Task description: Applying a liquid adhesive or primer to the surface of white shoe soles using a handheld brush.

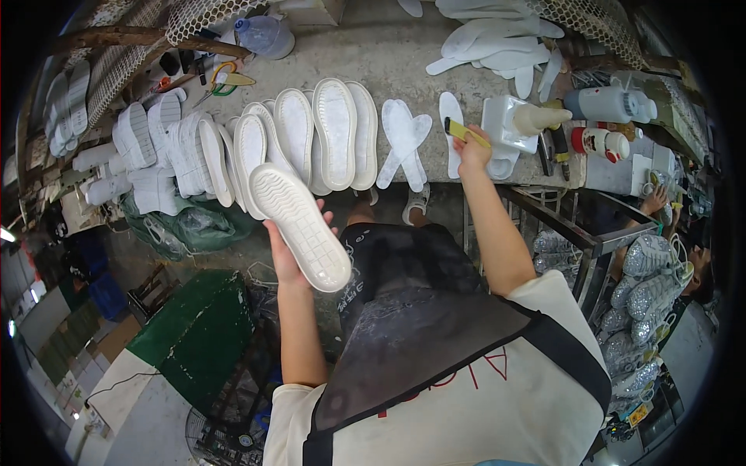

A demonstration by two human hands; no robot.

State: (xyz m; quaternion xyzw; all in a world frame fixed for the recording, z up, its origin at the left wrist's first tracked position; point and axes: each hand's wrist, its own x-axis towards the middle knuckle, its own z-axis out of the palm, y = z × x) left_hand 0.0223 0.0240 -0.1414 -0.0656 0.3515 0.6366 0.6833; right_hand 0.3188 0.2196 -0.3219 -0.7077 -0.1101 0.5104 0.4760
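My left hand [286, 256] grips a white shoe sole [309, 233], holding it tilted in front of the bench with its hollow, ridged inside facing up. In my right hand [473, 155] is a brush [471, 135] with a yellow handle and dark bristles. Its bristle end hangs over or against a single white insole [450, 107]; contact cannot be made out. Left of that, several white insoles [405, 132] lie crossed. A row of white soles [336, 128] with insoles inside leans along the bench edge. A white plastic container [495, 124] stands right of the brush.
More insoles [497, 48] lie heaped at the back of the bench [342, 54]. Scissors [222, 82] and a clear jug [264, 37] are at back left. Bottles [610, 102] stand at right. A metal frame [594, 242], glittery shoes [646, 291] and another person's hand [654, 200] are beyond.
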